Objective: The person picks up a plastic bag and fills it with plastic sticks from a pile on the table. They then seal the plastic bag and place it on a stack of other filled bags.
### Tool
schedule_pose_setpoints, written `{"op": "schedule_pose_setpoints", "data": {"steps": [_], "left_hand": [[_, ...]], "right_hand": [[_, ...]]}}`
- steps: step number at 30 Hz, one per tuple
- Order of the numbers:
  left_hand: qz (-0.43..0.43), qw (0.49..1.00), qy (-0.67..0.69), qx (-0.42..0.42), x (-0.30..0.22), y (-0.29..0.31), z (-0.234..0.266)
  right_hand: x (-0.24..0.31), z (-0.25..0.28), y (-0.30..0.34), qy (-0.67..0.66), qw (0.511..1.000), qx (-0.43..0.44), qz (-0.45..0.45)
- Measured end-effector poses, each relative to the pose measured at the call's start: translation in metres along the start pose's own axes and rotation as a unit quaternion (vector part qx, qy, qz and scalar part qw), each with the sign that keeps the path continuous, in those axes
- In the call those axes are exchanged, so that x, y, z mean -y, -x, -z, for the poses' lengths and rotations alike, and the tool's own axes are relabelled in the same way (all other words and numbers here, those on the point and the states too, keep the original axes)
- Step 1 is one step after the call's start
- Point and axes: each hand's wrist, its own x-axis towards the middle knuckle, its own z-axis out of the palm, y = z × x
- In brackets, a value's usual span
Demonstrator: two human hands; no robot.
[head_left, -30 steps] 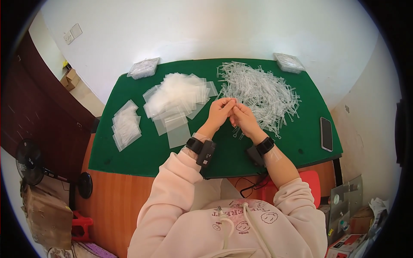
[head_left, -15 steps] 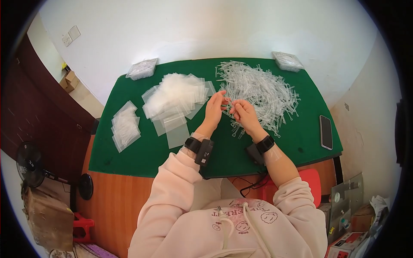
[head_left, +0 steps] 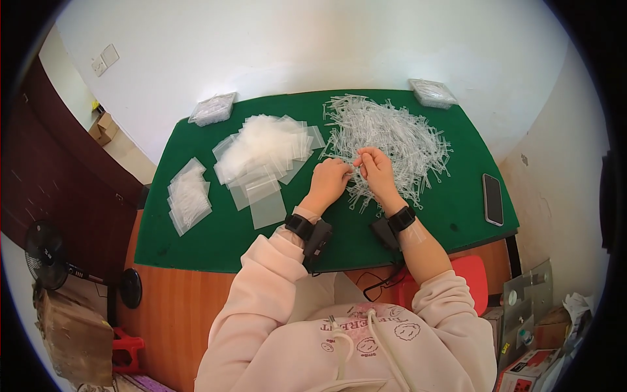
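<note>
At the near left edge of a heap of clear plastic sticks with small ring ends (head_left: 398, 140), my two hands work close together. My left hand (head_left: 328, 183) has its fingers bent and closed, the tips pointing right toward the other hand. Thumb and forefinger of my right hand (head_left: 379, 175) are pinched together just beside them. Whatever lies between the fingertips is too small and clear to tell from the sticks behind. Left of my hands lies a spread pile of clear zip bags (head_left: 264, 147), one bag (head_left: 266, 206) lying nearest me.
Filled bags (head_left: 190, 199) are stacked at the left of the green-covered table (head_left: 215, 251). Clear packed boxes stand at the back left (head_left: 213, 109) and back right (head_left: 433, 93). A phone (head_left: 493, 200) lies near the right edge. A red stool (head_left: 470, 284) is under the table.
My left hand has come down and its fingers, apart before, have closed. My right hand has shifted slightly, still pinched, near the heap's edge.
</note>
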Motion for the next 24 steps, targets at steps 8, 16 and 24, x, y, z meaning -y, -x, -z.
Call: {"op": "schedule_pose_setpoints", "data": {"steps": [8,16,24], "left_hand": [[0.057,0.989,0.075,-0.115,0.000,-0.005,-0.002],[0.176,0.901,0.387,-0.084,0.001,-0.007,-0.013],[0.176,0.899,0.401,-0.005,-0.015,-0.006,-0.007]], "right_hand": [[0.006,0.007,-0.004,-0.058,0.997,-0.054,-0.011],[-0.006,0.007,-0.005,-0.099,0.992,-0.061,-0.040],[-0.015,0.000,-0.001,-0.073,0.995,-0.039,-0.059]]}}
